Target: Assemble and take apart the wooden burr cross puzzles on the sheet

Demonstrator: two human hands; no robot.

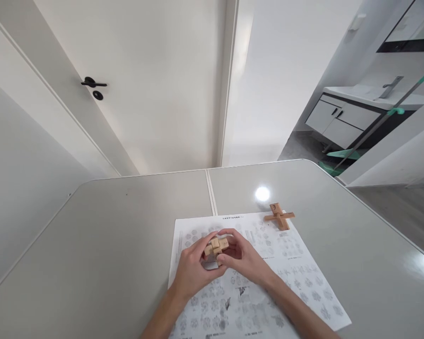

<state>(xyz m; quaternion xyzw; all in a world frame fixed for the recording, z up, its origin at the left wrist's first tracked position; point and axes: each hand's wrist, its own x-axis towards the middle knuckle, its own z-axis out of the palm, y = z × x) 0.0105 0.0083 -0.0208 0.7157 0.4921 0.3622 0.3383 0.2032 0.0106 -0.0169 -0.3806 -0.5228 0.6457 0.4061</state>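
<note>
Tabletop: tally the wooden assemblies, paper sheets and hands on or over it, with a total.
Wooden assemblies: 2 (held cluster, separate cross)
Paper sheets: 1 (printed sheet)
Hands: 2 (left hand, right hand)
Total: 5

Pretty much all white and grey tbh. White door (162, 84) top center-left with a black handle (94, 84), white wall (286, 70) right of it, sink cabinet (339, 117) and tap (392, 87) upper right, grey floor (392, 207) at right edge. Pale table (109, 245) across the bottom, light spot (262, 193) glaring off it.
</note>
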